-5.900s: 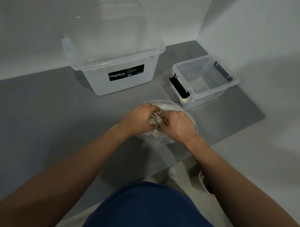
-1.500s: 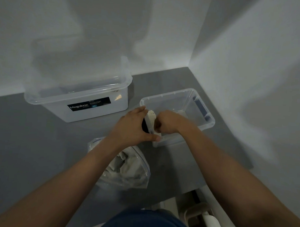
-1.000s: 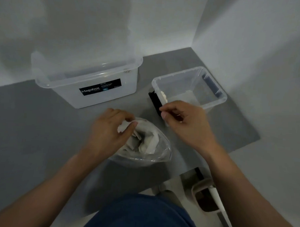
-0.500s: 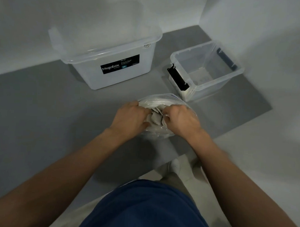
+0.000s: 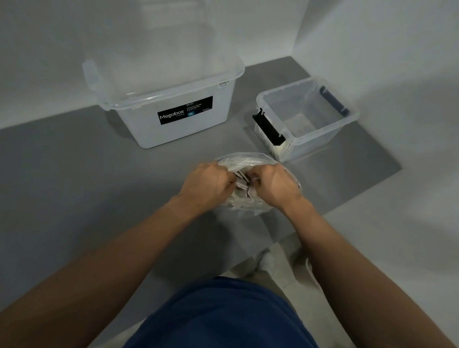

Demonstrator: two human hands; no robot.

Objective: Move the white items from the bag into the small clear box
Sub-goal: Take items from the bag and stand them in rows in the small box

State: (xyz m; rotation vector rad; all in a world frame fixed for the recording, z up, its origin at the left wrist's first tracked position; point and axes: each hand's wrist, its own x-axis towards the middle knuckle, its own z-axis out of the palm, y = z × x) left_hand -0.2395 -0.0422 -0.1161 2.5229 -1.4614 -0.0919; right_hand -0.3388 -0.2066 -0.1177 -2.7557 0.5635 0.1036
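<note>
Our bag [image 5: 249, 159] sits near the front edge of the desk [image 5: 67, 181], mouth up. Our right hand [image 5: 275, 184] is in there pinching at the white items [image 5: 239, 184]. Our left hand [image 5: 207, 182] is curled tight right beside it, but we honestly can't tell whether it's got bag or contents. The small clear box [image 5: 302, 143] sits just behind, toward the right edge, lid off. The big Megabox tub [image 5: 185, 136] sits at the back edge.
</note>
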